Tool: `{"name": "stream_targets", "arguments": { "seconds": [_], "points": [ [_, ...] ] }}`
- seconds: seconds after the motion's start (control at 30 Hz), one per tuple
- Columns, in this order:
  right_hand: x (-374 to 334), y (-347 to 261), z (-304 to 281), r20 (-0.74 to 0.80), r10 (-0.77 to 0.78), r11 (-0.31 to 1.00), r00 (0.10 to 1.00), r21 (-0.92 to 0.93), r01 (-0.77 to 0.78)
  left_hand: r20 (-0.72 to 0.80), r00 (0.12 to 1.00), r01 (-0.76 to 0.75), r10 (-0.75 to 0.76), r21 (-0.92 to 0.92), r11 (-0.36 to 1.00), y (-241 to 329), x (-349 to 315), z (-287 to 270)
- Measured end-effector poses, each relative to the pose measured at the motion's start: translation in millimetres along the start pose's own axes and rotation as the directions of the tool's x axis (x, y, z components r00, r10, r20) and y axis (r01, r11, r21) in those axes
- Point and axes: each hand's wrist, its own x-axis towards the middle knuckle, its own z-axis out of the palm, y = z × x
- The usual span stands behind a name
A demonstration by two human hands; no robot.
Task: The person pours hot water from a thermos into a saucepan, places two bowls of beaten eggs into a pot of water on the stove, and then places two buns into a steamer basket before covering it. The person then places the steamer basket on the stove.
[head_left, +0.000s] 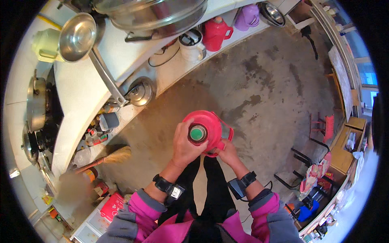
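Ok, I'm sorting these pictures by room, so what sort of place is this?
Most likely a kitchen, perhaps a home one: a large steel pot and a long-handled steel pan show at the white counter.

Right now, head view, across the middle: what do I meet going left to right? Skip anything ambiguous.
Steel pot → straw broom → left hand → right hand → black-legged chair → brown box. Both hands grip the red jug, which overlaps them, so it's left out.
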Motion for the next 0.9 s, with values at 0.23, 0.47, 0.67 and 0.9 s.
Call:
{"name": "stream_targets", "arguments": {
  "seconds": [0.23,0.47,0.67,0.9],
  "points": [
    [36,51,44,0.006,0.061,0.998,0.998,-0.031,-0.061,0.007,0.998,0.063,-0.063,-0.021,0.998,-73,-2,34],
    [81,79,75,0.036,0.037,0.988,0.999,0.149,-0.042,-0.015,0.991,0.129,-0.13,-0.03,0.991,-134,9,64],
    [152,132,108,0.044,-0.052,0.969,0.998,0.245,0.039,-0.098,0.989,0.115,-0.11,0.045,0.992,-189,35,91],
    [243,128,105,0.098,-0.186,0.982,0.978,0.056,0.181,-0.228,0.974,0.028,-0.011,0.072,0.997,-230,92,102]
  ]
}}
